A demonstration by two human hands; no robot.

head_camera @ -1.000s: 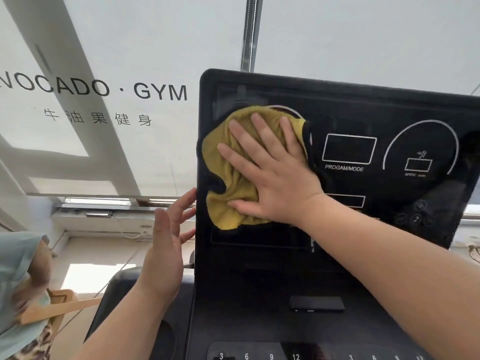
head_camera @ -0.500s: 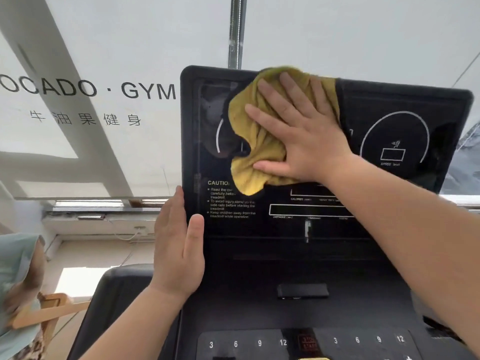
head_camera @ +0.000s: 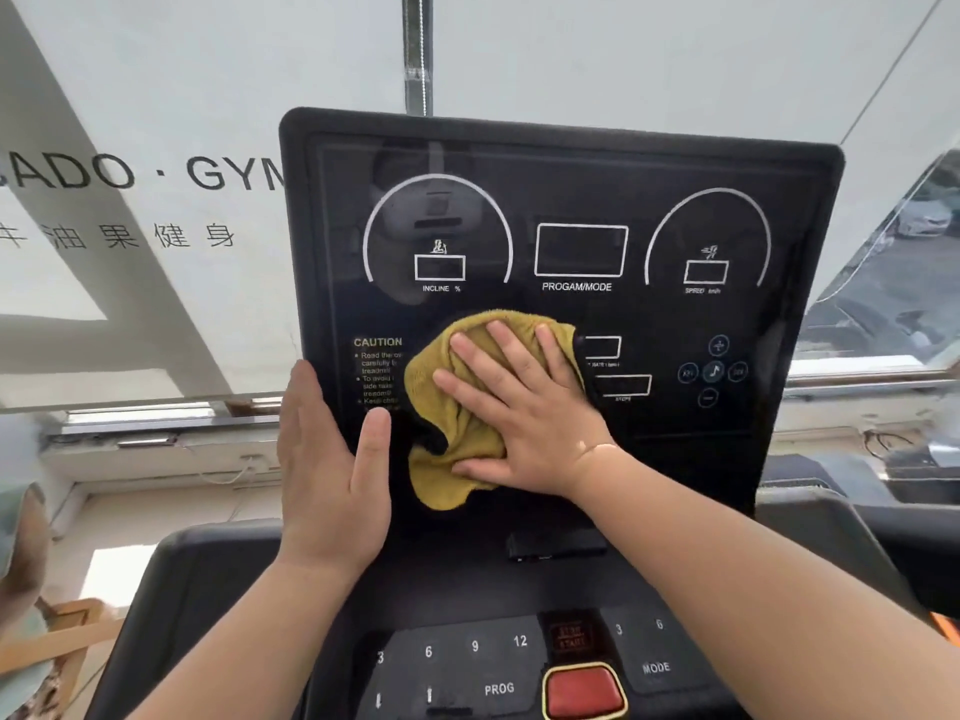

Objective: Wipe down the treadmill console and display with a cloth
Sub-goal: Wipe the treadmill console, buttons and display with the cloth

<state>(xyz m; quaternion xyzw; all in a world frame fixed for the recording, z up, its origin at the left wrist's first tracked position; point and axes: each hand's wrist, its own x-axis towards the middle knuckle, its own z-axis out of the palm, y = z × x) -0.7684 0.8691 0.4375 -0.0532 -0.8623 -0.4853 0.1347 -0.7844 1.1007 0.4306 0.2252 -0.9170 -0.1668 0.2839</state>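
- Head view: right hand [head_camera: 524,418] lies flat on a yellow cloth [head_camera: 457,407], fingers spread, pressing it against the lower-left part of the black display [head_camera: 571,189], just right of the CAUTION text [head_camera: 377,341].
- Cloth is bunched, covering part of the small readout boxes below PROGAM/MODE.
- Left hand [head_camera: 327,475] braces the display's left edge, fingers together and straight, thumb on the panel face; it grips nothing.
- Console [head_camera: 467,662] below shows number keys and a red button [head_camera: 583,691].
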